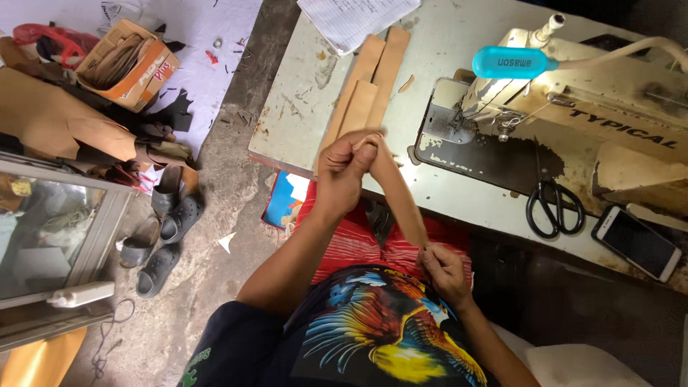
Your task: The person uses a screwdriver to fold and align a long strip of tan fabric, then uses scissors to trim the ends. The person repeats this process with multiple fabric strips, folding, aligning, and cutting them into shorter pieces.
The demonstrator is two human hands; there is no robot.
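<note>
I hold one long tan leather strip (398, 192) stretched between both hands. My left hand (345, 166) pinches its upper end just over the front edge of the sewing table (301, 93). Lower down, my right hand (446, 271) grips the other end close to my lap. Several more tan strips (373, 79) lie flat on the table beyond my left hand. The cream sewing machine (588, 115) stands to the right, its needle area (507, 123) apart from both hands.
Black scissors (552, 204) and a smartphone (636, 242) lie on the machine bed at right. A paper sheet (355, 20) rests at the table's far end. On the floor at left are dark sandals (166, 229), a cardboard box (127, 63) and leather pieces (57, 118).
</note>
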